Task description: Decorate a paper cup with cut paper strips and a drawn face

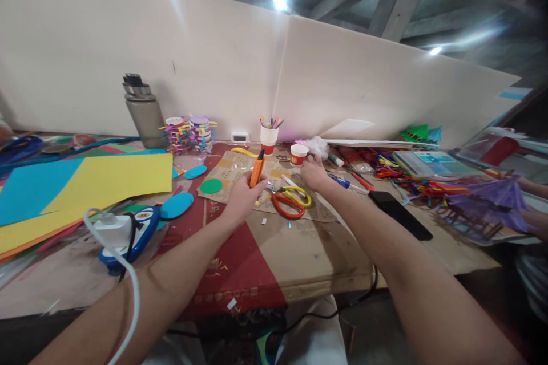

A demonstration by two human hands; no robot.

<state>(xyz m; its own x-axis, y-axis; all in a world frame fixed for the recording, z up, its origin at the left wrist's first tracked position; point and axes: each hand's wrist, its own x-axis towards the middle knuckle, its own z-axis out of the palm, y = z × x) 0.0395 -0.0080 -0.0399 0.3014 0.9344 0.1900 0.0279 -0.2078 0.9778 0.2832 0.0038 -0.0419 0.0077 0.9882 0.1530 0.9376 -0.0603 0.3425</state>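
My left hand is closed around an orange marker, held upright with its black end up. My right hand is beside a short red and white paper cup, palm down with its fingers loosely bent; whether they touch the cup I cannot tell. Between my hands lie red-handled scissors and yellow-handled scissors on brown paper. A green paper disc lies left of my left hand. Behind stands a taller paper cup holding thin coloured strips.
Coloured paper sheets, a white charger and a grey bottle are on the left. Two strip-covered cups stand near the white partition. A black phone and a purple paper umbrella lie right, near another person's arm.
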